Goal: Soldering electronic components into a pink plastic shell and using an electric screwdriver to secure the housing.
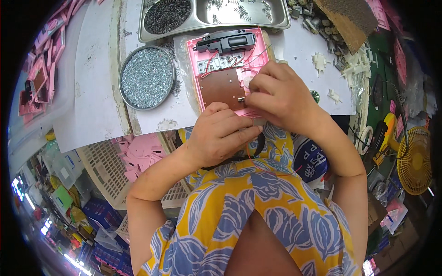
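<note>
Upper centre of frame: left hand (221, 133), right hand (284, 94) at shallow pink plastic housing (261, 45).
Fingers curled, can't tell grip; I'd keep thin red wires (216, 72) unpinched.

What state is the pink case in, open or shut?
Open: its inside faces up, with the brown board and black module exposed and no cover over them.

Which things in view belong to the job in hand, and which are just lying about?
Belong, by the look of it:
- pink case, right hand at its right side, left hand at its near edge
- black part, brown board: inside it
- metal bits, springs: close by, so probably

Probably just lying about:
- fan
- cardboard
</note>
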{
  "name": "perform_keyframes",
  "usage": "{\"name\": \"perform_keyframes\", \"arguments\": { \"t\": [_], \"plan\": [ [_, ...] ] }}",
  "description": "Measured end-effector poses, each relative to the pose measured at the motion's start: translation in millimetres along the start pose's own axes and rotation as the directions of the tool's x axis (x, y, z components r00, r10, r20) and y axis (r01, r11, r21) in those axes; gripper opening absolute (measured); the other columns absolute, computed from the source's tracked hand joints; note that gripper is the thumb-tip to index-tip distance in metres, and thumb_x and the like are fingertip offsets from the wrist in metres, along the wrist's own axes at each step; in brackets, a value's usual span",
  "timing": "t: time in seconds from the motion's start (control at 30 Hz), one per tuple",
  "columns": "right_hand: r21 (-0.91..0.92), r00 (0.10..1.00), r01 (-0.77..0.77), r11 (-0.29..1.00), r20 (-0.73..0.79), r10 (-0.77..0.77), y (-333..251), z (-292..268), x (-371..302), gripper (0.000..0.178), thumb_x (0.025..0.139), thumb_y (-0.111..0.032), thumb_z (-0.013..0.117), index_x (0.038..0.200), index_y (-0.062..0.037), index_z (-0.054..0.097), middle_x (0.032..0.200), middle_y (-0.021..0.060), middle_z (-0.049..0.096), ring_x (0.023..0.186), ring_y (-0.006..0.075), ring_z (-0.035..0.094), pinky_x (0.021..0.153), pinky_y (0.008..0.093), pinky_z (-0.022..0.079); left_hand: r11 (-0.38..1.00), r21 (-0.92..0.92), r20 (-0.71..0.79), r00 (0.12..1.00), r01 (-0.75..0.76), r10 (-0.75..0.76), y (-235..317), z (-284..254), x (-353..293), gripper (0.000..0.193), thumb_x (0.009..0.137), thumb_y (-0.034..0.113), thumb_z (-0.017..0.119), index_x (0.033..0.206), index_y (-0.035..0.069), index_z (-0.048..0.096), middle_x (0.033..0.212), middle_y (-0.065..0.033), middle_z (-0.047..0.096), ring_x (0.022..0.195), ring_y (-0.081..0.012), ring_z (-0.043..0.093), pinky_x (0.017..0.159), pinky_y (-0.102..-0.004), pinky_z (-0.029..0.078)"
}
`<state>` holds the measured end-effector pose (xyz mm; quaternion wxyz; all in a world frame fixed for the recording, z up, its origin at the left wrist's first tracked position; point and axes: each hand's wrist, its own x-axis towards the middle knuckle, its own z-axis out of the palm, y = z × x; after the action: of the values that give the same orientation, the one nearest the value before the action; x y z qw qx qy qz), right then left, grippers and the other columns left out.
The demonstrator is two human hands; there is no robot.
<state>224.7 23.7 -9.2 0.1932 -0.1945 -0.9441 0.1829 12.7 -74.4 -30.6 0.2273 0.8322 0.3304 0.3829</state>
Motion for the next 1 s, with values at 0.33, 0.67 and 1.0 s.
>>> {"name": "perform_keyframes", "arguments": {
  "t": [0.33, 0.67, 1.0],
  "plan": [
    [0.078, 0.992, -0.022, 0.997, -0.126, 0.032, -12, -14, -7, 0.026, 0.074, -0.024, 0.081, 0.096, -0.012, 0.073, 0.105, 0.0057, 0.067, 0.101, 0.0304, 0.059, 0.087, 0.0425, 0.048, 0.995, 0.082, 0.056, 0.997, -0.048, 0.044, -1, 3, -5, 0.031, 0.073, 0.019, 0.074, 0.102, 0.009, 0.074, 0.099, -0.0015, 0.067, 0.082, -0.0173, 0.061, 0.079, -0.0353, 0.047],
    [0.035, 0.993, -0.116, 0.993, 0.033, 0.115, -37, -4, -10, 0.037, 0.075, -0.026, 0.078, 0.11, -0.0145, 0.075, 0.099, 0.0021, 0.063, 0.097, 0.0258, 0.056, 0.095, 0.046, 0.04, 0.869, 0.032, -0.269, 0.841, 0.494, -0.469, 11, -21, -34, 0.014, 0.078, 0.001, 0.079, 0.083, 0.005, 0.066, 0.075, -0.0088, 0.06, 0.06, -0.0259, 0.057, 0.053, -0.0371, 0.045],
    [-0.023, 0.971, -0.157, 0.987, -0.184, 0.15, -76, 57, 18, 0.019, 0.073, -0.023, 0.078, 0.083, -0.0143, 0.065, 0.088, 0.0005, 0.059, 0.092, 0.0231, 0.056, 0.086, 0.0451, 0.038, 0.812, 0.133, 0.058, 0.813, 0.568, -0.579, 42, 0, -78, 0.013, 0.088, 0.014, 0.069, 0.085, 0.007, 0.059, 0.08, -0.0105, 0.057, 0.07, -0.0328, 0.063, 0.06, -0.0423, 0.051]
  ]
}}
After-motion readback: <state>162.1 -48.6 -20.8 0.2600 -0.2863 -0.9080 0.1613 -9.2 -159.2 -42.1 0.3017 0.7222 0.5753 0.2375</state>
